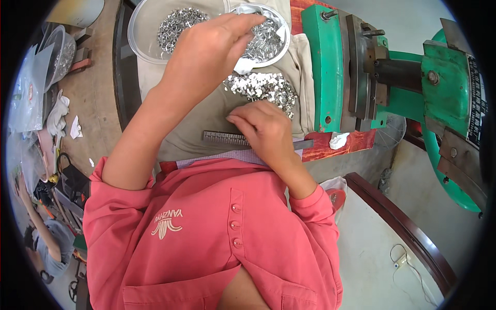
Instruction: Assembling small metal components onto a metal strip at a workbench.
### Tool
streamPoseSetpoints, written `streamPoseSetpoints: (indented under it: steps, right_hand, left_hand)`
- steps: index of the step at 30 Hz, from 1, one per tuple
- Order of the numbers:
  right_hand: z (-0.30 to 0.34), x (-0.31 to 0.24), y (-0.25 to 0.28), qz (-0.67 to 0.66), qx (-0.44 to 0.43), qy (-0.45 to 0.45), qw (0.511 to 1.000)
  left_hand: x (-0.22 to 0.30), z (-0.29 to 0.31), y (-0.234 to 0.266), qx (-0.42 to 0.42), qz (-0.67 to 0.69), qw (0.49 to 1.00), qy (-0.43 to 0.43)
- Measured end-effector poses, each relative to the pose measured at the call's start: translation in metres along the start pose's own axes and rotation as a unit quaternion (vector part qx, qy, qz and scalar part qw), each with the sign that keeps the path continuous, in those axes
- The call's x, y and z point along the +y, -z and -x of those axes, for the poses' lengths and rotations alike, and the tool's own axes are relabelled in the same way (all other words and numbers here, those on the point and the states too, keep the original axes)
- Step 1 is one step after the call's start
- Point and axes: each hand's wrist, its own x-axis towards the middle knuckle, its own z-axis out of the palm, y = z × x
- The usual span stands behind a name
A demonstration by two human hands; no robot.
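Note:
My left hand [212, 44] is raised over the near left side of a white bowl [285, 45] of small shiny metal pieces [264, 41]. Its thumb and fingers are drawn together toward the bowl; anything between them is too small to make out. Lower down, my right hand [266, 129] is closed above a narrow slotted metal strip [225, 137] and covers its middle. Whatever its fingertips pinch is hidden. Just beyond this hand, a pile of small flat silvery-white pieces [263, 88] lies on a beige cloth [181, 137].
Another clear tub [147, 44] holds metal pieces at the far left. A green hand press [323, 72] stands to the right on a red board [361, 143]. Farther left are a bowl [63, 57], plastic bags [32, 93] and a glove [58, 113]. Another person [54, 245] sits at lower left.

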Motion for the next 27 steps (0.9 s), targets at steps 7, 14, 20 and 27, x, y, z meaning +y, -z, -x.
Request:
streamPoseSetpoints:
  steps: [7,14,20,27]
  right_hand:
    - [0.001,0.010,-0.001,0.120,-0.012,0.064,0.991]
    - [0.007,0.007,-0.002,0.137,0.018,0.022,0.990]
    - [0.013,-0.004,0.002,0.118,0.050,0.012,0.992]
    - [0.018,-0.008,-0.001,0.110,0.029,-0.029,0.993]
  left_hand:
    - [0.017,0.062,0.030,-0.065,0.068,0.992,0.086]
    - [0.028,0.129,0.035,-0.157,0.056,0.982,0.092]
    - [0.023,0.138,0.030,-0.215,0.015,0.972,0.091]
    - [0.015,0.157,0.045,-0.190,0.005,0.977,0.098]
